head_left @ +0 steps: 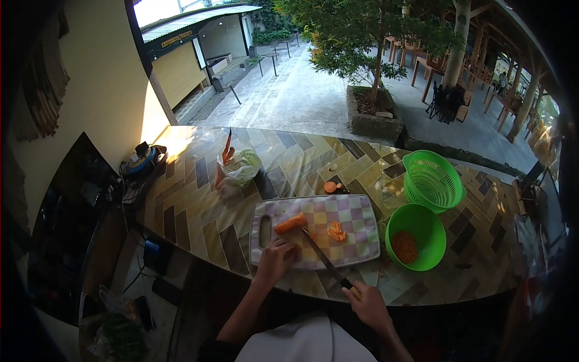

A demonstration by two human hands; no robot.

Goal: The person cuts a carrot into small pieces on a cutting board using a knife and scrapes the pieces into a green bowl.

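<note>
A checkered cutting board (313, 256) lies on the tiled table. My right hand (368, 304) is closed round the handle of a knife (322, 256), whose tip points at a thick carrot piece (290, 223) on the board. My left hand (277, 256) rests at the board's lower left edge, just below the carrot, its fingers bent; whether they hold anything is hidden. Cut carrot strips (336, 231) lie right of the knife. Beyond the board are carrot ends (330, 187). Small orange pieces (404, 247) sit in a green bowl (435, 241) to the right.
A green colander (431, 181) stands behind the bowl. A plastic bag with leafy greens (241, 168) and carrots (227, 154) lies at the back left. Cables and a blue device (140, 161) are at the left table edge. Past the table is a planter (374, 125).
</note>
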